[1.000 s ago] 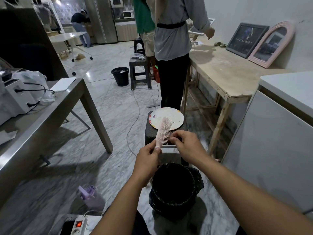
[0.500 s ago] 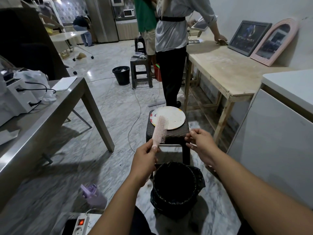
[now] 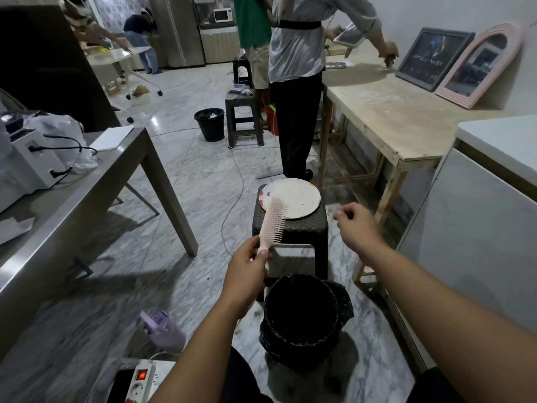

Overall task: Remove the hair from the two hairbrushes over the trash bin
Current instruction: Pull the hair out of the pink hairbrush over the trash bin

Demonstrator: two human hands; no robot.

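The bin [image 3: 302,318] is sitting on the floor at six o'clock, lined with a black bag; its inside is too dark to tell what it is holding. A second bin [image 3: 209,124] is standing far off at eleven o'clock with something pale showing at its rim. Just beyond the near bin a stool [image 3: 290,228] is carrying a round plate [image 3: 293,196], which is lying bare.

The left hand [image 3: 247,271] is gripping the pink brush [image 3: 273,221] by its handle, the grip clamped around it. The brush is hovering over the stool's front edge, just short of the bin. Its long axis is running from seven toward one o'clock, head up and away, tip overlapping the plate's near rim, bristles facing right.

The right hand [image 3: 359,228] is hanging at two o'clock, well apart from the brush, fingers [image 3: 344,212] curled together; whether they are pinching any hair, I cannot tell.
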